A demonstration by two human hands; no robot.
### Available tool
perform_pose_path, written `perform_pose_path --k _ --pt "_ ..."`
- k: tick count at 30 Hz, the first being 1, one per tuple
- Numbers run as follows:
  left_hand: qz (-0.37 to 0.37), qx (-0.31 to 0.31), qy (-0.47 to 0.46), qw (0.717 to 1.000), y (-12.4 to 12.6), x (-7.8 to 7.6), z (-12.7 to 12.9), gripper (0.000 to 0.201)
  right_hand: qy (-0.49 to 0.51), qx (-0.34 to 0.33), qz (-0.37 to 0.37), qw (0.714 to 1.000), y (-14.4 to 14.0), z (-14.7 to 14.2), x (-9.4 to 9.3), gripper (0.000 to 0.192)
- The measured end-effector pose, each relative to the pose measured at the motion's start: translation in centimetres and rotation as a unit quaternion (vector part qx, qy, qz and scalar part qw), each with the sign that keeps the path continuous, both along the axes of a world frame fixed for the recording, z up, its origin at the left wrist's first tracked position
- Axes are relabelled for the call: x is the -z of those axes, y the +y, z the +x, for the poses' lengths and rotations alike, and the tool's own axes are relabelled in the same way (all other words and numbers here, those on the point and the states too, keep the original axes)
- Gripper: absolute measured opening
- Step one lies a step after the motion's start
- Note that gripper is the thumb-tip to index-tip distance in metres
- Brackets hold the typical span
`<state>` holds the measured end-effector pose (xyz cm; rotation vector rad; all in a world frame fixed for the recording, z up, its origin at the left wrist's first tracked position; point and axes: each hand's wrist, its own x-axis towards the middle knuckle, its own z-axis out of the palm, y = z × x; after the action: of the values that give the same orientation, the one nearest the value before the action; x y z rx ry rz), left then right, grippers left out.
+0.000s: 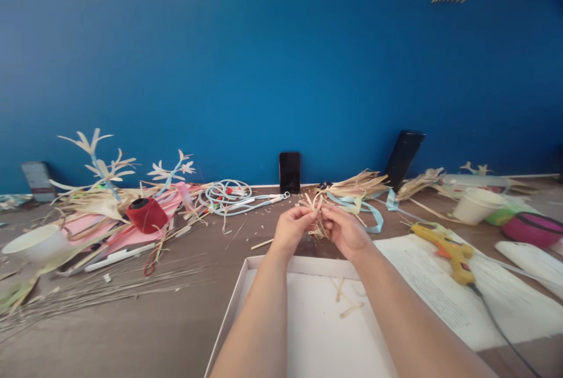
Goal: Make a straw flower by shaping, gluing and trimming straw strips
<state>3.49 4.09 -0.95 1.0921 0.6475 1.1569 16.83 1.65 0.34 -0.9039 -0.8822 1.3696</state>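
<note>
Both of my hands are raised over the far edge of a shallow white tray (246, 301). My left hand (291, 230) and my right hand (346, 231) pinch a small bundle of tan straw strips (315, 205) between their fingertips. The strips fan upward from the fingers. A few loose straw pieces (347, 306) lie in the tray below my wrists.
A yellow glue gun (448, 249) lies on printed paper at right, with white cups (475, 204) and a pink bowl (534, 228) beyond. A red thread spool (146, 215), straw flowers (103, 169), scissors (259, 201) and thin sticks clutter the left. A phone (290, 172) leans on the blue wall.
</note>
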Motion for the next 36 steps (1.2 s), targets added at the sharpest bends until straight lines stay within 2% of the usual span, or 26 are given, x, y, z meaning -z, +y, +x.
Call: perform_pose_path --k 3,7,14,21,26,30,36 --pt "-0.033 0.056 -0.046 0.997 -0.17 -0.19 -0.3 0.027 0.012 -0.044 0.011 0.999 -0.46 0.33 -0.38 0.02" --pt "-0.058 0.088 -0.067 0.992 -0.38 -0.33 -0.47 0.028 0.009 -0.058 0.018 0.998 -0.75 0.42 -0.4 0.021" --pt "-0.058 0.091 -0.072 0.992 -0.27 -0.21 -0.43 0.027 -0.019 -0.034 0.033 0.999 -0.44 0.35 0.12 0.021" --pt "-0.061 0.093 -0.077 0.991 -0.34 -0.42 -0.6 0.026 -0.01 -0.064 0.037 0.997 -0.83 0.68 -0.33 0.018" --pt "-0.066 0.099 -0.083 0.989 -0.45 -0.49 -0.74 0.027 -0.016 -0.06 0.042 0.997 -0.78 0.65 -0.12 0.018" --pt "-0.067 0.083 -0.074 0.992 -0.35 -0.38 -0.63 0.029 -0.02 -0.041 0.034 0.998 -0.45 0.49 0.16 0.021" --pt "-0.036 -0.041 -0.033 0.998 0.05 -0.21 -0.18 0.03 -0.011 0.054 0.047 0.997 -0.01 0.37 0.08 0.022"
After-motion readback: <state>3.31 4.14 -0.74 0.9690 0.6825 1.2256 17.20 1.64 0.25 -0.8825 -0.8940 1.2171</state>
